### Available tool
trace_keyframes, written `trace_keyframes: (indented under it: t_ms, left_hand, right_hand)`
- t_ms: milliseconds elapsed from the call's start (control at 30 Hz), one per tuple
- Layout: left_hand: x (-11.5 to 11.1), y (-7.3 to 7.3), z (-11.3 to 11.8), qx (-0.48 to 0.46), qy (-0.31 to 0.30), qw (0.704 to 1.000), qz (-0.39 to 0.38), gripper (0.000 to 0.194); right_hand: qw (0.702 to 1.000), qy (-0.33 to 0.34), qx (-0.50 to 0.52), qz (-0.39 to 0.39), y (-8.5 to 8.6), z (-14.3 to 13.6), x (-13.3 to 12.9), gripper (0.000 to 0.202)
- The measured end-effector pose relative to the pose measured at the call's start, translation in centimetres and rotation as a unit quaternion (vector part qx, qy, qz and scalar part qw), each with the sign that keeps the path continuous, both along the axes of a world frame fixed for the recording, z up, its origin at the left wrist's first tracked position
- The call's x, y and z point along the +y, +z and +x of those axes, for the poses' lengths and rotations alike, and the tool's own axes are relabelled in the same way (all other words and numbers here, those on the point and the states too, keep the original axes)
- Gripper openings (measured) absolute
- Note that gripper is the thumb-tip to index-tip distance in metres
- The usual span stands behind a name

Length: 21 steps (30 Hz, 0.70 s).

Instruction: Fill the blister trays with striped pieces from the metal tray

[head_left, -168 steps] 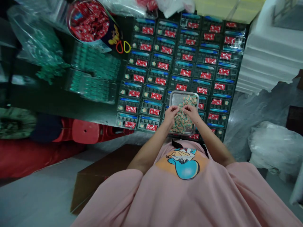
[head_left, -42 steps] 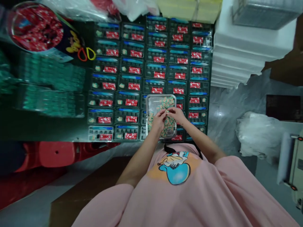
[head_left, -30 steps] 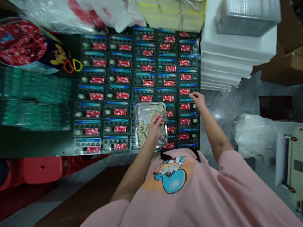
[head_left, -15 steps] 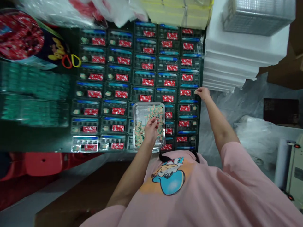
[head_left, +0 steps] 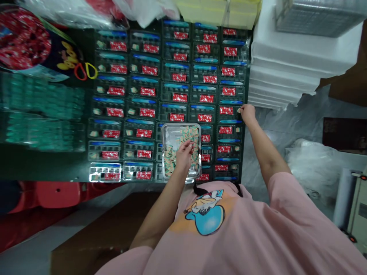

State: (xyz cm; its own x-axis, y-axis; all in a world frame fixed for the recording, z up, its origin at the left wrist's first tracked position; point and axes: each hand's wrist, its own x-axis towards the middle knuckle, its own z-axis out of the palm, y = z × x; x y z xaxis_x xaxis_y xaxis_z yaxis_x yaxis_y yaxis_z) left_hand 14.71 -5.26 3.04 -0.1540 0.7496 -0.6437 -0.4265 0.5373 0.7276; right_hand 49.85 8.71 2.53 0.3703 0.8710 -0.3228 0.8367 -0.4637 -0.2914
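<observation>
My left hand (head_left: 184, 152) is over a clear plastic container (head_left: 164, 147) of small green-and-peach blocks (head_left: 190, 133). Its fingers are pinched together; whether a block is between them I cannot make out. Stretched out to the right, my right hand (head_left: 247, 114) pinches a small pale block (head_left: 239, 110) at the right end of a clear compartment tray (head_left: 231, 116). That tray also has a red patterned packet (head_left: 226, 110) and a blue pen (head_left: 231, 122) near it. Similar blocks lie in the trays closer to me in this column.
Columns of similar trays (head_left: 139, 110) cover the dark table. At left are scissors (head_left: 86, 71), a tub of red packets (head_left: 24, 40) and stacked green trays (head_left: 46, 130). White stacked sheets (head_left: 286, 76) stand at right; a red stool (head_left: 59, 194) is below the table edge.
My right hand stays at the same tray, its fingertips slightly lower against the tray's right end. My left hand remains over the container. The whole view has shifted slightly.
</observation>
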Motion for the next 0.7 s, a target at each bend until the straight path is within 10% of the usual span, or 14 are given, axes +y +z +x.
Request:
trace_keyframes:
  t_ms: [533,700]
  left_hand:
    - [-0.6,0.0,-4.4,0.046,0.032,0.998,0.015,0.04]
    - [-1.1,-0.2,-6.8,0.048,0.065,0.997,0.0,0.038]
  right_hand:
    - [0.99,-0.011,0.021,0.137,-1.0,-0.5,-1.5,0.012]
    - [0.965,0.089,0.163,0.187,-0.4,-6.5,-3.8,0.01]
